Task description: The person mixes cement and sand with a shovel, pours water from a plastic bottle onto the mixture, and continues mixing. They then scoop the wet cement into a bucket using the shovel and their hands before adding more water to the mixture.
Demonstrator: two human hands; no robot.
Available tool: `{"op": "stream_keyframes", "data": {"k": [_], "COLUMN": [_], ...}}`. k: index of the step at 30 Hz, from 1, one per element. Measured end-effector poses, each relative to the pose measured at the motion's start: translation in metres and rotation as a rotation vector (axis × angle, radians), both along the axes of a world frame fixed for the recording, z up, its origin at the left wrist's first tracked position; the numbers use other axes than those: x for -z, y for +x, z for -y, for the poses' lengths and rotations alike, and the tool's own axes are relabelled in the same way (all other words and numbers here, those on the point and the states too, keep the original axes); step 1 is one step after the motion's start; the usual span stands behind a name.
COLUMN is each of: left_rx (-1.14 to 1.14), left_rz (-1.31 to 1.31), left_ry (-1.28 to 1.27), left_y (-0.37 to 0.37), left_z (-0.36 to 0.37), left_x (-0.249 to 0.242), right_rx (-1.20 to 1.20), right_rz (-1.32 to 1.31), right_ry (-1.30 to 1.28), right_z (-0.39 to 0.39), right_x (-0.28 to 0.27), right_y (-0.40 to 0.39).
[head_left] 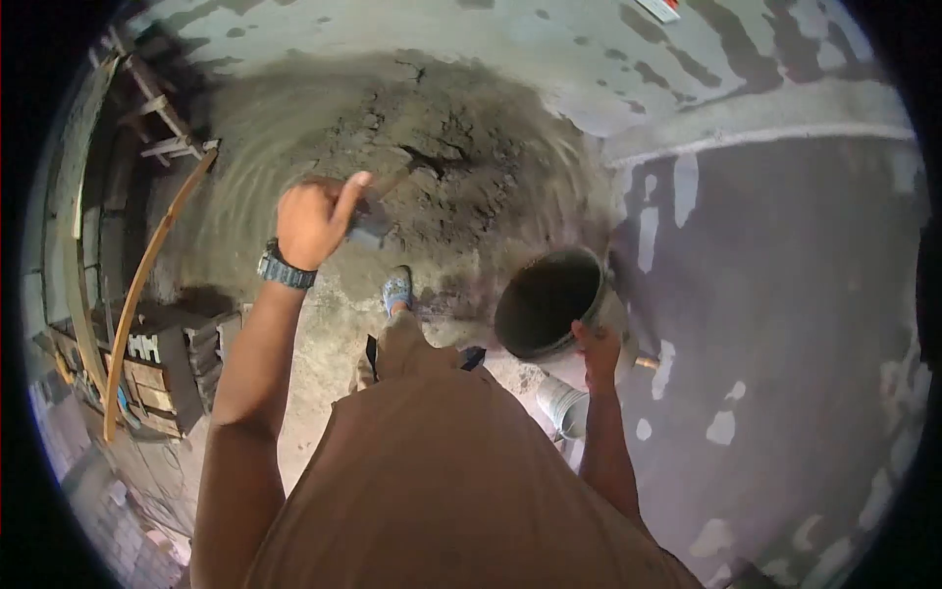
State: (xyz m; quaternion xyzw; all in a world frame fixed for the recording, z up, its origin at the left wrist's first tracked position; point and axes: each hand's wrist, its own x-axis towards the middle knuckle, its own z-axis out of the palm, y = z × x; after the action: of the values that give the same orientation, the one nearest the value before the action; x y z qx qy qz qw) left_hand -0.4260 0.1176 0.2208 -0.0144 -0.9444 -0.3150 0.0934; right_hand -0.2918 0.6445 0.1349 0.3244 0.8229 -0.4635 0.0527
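Note:
My left hand (316,218) is raised over the near left side of a heap of wet grey mortar (446,172), fingers curled and thumb stretched forward. Below its fingers shows a blurred dark grey thing (369,228); I cannot tell what kind it is. My right hand (597,351) grips the near right rim of a bucket (620,316), which leans with its mouth toward the mortar and its inside dark. A wooden handle (394,183) slants out of the mortar just beyond my left hand.
My shoe (397,289) stands at the heap's near edge. A second, pale bucket (562,404) sits below my right forearm. A patched grey wall (756,294) rises on the right. Stacked blocks (182,358), a curved wooden strip (147,285) and a wooden ladder (157,103) are on the left.

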Motion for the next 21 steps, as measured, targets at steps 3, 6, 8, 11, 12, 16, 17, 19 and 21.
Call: {"op": "stream_keyframes", "data": {"k": [3, 6, 8, 11, 12, 16, 17, 19, 21], "left_rx": [-0.233, -0.337, -0.358, -0.382, -0.398, -0.435, -0.441, -0.468, -0.517], "left_rz": [-0.025, -0.009, -0.037, -0.027, -0.025, -0.053, -0.04, -0.031, -0.015], "left_ry": [0.193, 0.243, 0.291, 0.193, 0.195, 0.279, 0.246, 0.211, 0.28], "left_y": [0.008, 0.007, 0.007, 0.003, 0.005, 0.003, 0.002, 0.0, -0.002], "left_z": [0.051, 0.069, 0.071, 0.073, 0.071, 0.067, 0.068, 0.068, 0.065], "left_x": [0.016, 0.025, 0.023, 0.029, 0.027, 0.015, 0.018, 0.019, 0.02], "right_rx": [-0.008, -0.093, -0.025, -0.046, -0.035, -0.177, -0.233, -0.001, 0.01], "right_rz": [0.007, -0.098, -0.085, -0.118, -0.133, -0.233, -0.289, -0.2, -0.2], "right_ry": [0.062, -0.099, -0.074, -0.095, -0.12, -0.314, -0.384, -0.46, -0.481], "right_z": [0.042, 0.061, 0.061, 0.061, 0.06, 0.042, 0.038, 0.051, 0.045], "right_x": [-0.022, -0.031, -0.031, -0.05, -0.054, -0.079, -0.083, -0.11, -0.107], "right_y": [-0.08, -0.14, -0.173, -0.21, -0.218, -0.252, -0.262, -0.287, -0.317]}}
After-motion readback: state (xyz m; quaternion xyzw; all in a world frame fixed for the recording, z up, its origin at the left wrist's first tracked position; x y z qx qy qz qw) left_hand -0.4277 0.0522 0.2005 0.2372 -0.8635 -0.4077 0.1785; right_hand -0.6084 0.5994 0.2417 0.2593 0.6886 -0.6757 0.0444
